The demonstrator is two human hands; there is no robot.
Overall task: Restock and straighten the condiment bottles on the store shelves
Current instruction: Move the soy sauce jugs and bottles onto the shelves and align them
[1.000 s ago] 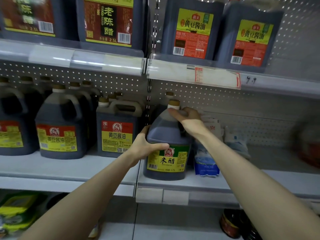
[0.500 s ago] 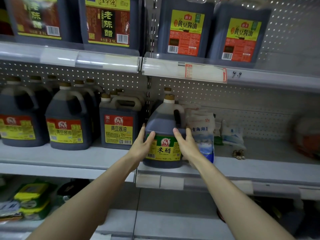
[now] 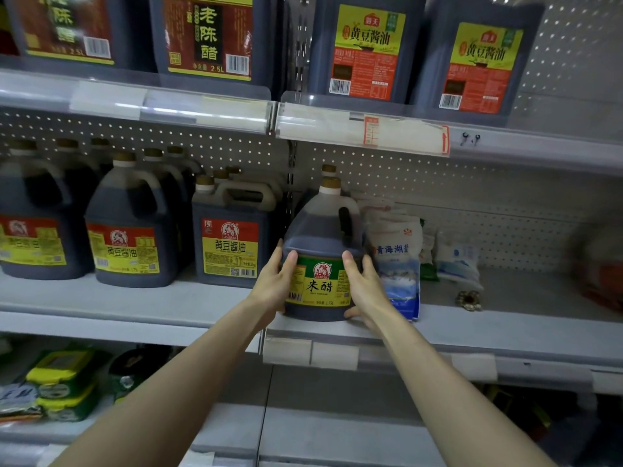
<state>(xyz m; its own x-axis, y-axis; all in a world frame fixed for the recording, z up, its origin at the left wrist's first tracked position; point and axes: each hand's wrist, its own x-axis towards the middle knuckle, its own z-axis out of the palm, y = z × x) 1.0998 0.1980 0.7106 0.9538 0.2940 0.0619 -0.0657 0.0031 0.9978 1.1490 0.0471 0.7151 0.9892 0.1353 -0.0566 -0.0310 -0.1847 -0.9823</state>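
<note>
Middle shelf (image 3: 505,328), head view. The rice vinegar jug (image 3: 320,230) is standing upright near the shelf's front edge, showing a green-and-yellow label reading "米醋" and "1.75L" under a red emblem. The left hand (image 3: 273,284) is clasping the jug's left side, thumb lying on the label front. The right hand (image 3: 364,288) is clasping the right side, fingers pressing flat up the label and thumb tucking at the base, so the jug is sitting between both palms.

A square soy sauce jug (image 3: 231,244) labelled "黄豆酱油" is standing just left of it. A salt bag (image 3: 396,264) reading "青海湖盐" is leaning just beside it on the right. Above, a vinegar container (image 3: 209,35) is showing "老陈醋 2.5L", a soy sauce container (image 3: 367,48) is showing "海天 黄豆酱油", and the rail is bearing a handwritten "9.9" (image 3: 471,139).

Compared with 1 s earlier, the right hand is no longer gripping the handle near the cap.
</note>
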